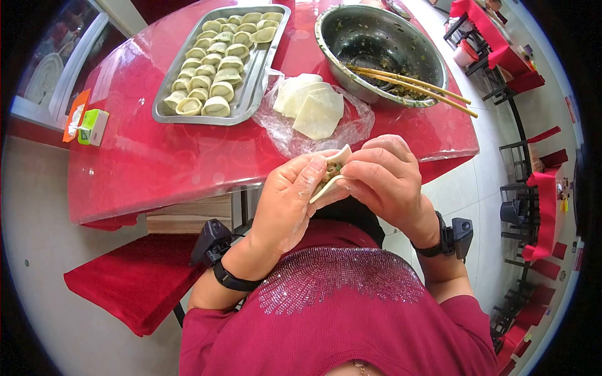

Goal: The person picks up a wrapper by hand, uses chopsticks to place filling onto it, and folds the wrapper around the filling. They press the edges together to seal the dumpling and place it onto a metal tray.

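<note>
Between my two hands, just off the table's near edge, is a dumpling wrapper (323, 190) partly folded around a greenish-brown filling (330, 172). My left hand (291, 197) cradles it from below, thumb pressed along its side, with flour on the skin. My right hand (389, 178) pinches the other end of the wrapper between thumb and fingers. Beyond the hands, a stack of square wrappers (318, 116) lies on a crumpled plastic bag (276, 135). Rows of folded dumplings (213, 72) fill much of a metal tray (256, 94) at the upper left.
A large metal bowl (332, 41) with filling left inside stands at the upper right, chopsticks (414, 86) across its rim. A green-and-white box (93, 127) sits on the left of the red-covered table (157, 169). A red-covered seat (135, 282) is at lower left.
</note>
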Demonstrator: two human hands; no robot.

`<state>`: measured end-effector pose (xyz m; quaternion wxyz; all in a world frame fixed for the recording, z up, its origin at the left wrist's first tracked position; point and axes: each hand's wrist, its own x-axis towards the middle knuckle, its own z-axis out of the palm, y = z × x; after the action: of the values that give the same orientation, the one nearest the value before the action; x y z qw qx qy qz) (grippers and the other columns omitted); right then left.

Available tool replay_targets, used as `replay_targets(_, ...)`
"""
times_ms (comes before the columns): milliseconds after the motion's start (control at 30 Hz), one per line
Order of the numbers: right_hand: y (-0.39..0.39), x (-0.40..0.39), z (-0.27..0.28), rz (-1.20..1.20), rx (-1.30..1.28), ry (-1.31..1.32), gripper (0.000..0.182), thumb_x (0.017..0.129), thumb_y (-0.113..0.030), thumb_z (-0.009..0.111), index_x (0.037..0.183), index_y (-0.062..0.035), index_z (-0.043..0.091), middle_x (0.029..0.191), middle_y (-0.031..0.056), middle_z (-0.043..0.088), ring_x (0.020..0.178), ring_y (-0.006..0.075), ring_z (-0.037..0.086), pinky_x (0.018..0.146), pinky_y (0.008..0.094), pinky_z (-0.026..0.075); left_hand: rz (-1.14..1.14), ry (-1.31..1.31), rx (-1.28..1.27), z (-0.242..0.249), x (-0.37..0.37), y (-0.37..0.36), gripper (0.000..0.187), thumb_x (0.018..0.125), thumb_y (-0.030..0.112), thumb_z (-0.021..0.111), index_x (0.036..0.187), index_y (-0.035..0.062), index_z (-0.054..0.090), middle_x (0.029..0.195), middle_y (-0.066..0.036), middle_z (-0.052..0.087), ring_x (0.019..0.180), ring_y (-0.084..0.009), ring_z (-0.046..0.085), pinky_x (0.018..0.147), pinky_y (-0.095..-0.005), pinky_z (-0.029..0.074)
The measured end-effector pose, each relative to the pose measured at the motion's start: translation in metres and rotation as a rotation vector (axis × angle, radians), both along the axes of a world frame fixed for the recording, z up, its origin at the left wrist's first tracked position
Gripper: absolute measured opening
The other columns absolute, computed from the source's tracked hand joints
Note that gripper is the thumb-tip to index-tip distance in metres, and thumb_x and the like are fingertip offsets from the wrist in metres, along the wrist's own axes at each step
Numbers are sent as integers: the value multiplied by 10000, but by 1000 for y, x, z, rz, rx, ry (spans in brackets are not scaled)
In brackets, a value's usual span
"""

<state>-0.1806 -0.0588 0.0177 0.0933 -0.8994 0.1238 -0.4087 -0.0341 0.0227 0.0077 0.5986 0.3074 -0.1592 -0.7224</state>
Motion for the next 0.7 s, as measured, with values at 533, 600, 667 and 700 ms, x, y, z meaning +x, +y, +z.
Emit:
replay_targets(533, 9, -3, 11, -2, 388, -57, 300, 631, -68, 707, 894, -29, 569, 874, 109, 509, 781, 229, 526, 641, 292, 449, 10, -881, -470, 6, 6, 5, 328, 830, 103, 546, 1138, 5, 489, 955, -92, 602, 857, -114, 559, 751, -237, 439)
replay_targets(600, 10, -1, 16, -31, 421, -58, 294, 641, -67, 701, 898, -26, 565, 877, 103, 514, 781, 217, 531, 646, 285, 452, 16, -900, -493, 2, 7, 3, 310, 833, 99, 540, 1127, 8, 500, 971, -100, 596, 875, -131, 561, 761, -242, 437)
replay_targets(667, 10, -2, 17, -61, 455, -59, 288, 652, -65, 696, 902, -23, 560, 879, 97, 519, 782, 205, 536, 651, 277, 455, 164, -977, -660, -5, 7, 0, 274, 829, 100, 547, 1086, 7, 532, 994, -112, 578, 922, -165, 552, 788, -255, 428)
replay_targets(700, 10, -5, 16, -20, 562, -24, 288, 661, -67, 694, 909, -20, 556, 868, 90, 527, 758, 183, 541, 648, 264, 457, 162, -978, -660, -6, 6, 1, 274, 829, 100, 547, 1086, 7, 532, 994, -112, 578, 922, -165, 552, 788, -255, 428)
